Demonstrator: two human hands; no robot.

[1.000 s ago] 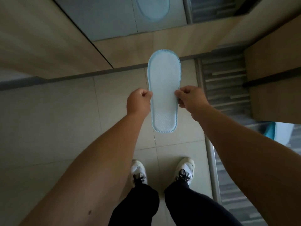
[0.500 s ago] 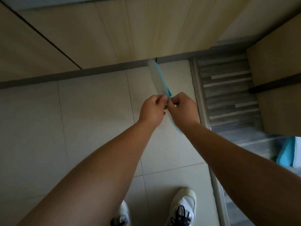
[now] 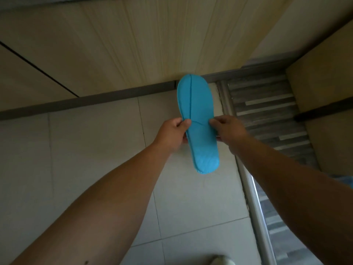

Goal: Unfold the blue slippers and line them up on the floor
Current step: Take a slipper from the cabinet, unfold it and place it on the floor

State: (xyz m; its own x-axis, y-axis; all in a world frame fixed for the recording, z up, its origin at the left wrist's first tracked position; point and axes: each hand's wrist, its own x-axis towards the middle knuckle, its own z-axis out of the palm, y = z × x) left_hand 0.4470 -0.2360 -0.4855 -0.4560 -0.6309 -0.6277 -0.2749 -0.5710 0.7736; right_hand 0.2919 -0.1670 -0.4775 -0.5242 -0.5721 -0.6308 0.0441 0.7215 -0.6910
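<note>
A flat blue slipper [image 3: 198, 111] hangs in the air in front of me, its bright blue upper side facing me and its toe pointing away toward the wall. The upper lies pressed flat against the sole, with a seam running down it. My left hand [image 3: 172, 133] pinches the slipper's left edge at mid-length. My right hand [image 3: 228, 130] pinches the right edge opposite. Only one slipper is in view.
Below is a pale tiled floor [image 3: 95, 159] ending at a grey skirting and a wood-panel wall [image 3: 133, 44]. A metal threshold strip [image 3: 254, 207] borders striped grey flooring [image 3: 267, 111] on the right. A wooden cabinet [image 3: 324, 83] stands at right. The toe of my white shoe [image 3: 221, 261] shows at the bottom.
The slipper was turned over from its pale sole side, through edge-on, to its blue upper side. My view tilted further toward the wall.
</note>
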